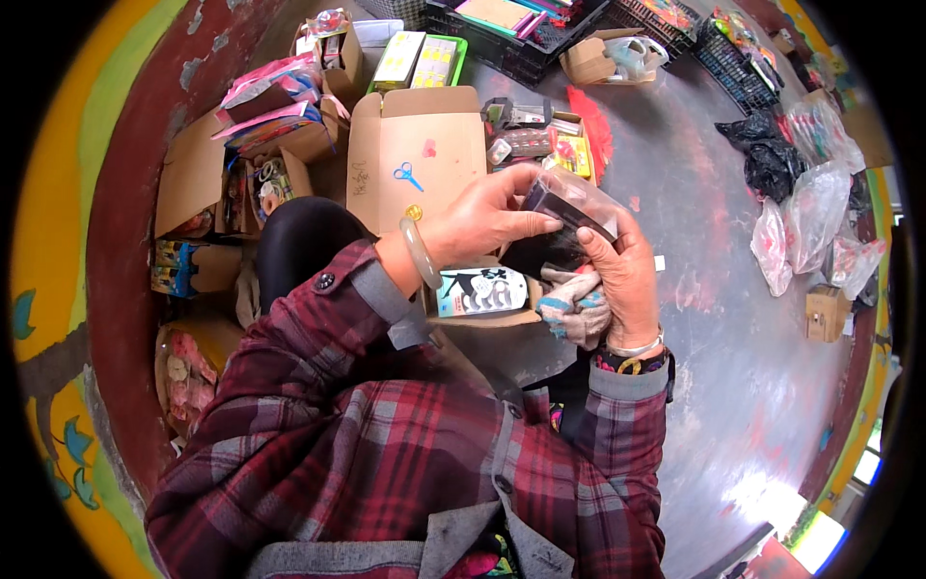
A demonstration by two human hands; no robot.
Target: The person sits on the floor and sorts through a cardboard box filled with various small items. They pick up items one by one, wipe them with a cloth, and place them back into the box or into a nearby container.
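Note:
A small dark, flat box (571, 206) with clear plastic about it is held between my two hands. My left hand (487, 217) grips its left end, thumb along the near edge. At the right end, my right hand (625, 275) has its thumb on the box and its fingers behind. Just below lies a grey knitted glove (576, 307) with blue patches, close to my right wrist. A white and light-blue printed packet (482, 291) rests in an open cardboard box under my left hand. Blue scissors (408, 176) lie on a cardboard flap (458, 121) beyond my left wrist.
Cardboard boxes of mixed goods (272, 183) crowd the left side. Black plastic crates (521, 53) stand at the back. On the right, clear bags (818, 212) and a black bag (767, 145) lie on the grey floor (714, 386). My bent knee (313, 246) is beside the cardboard.

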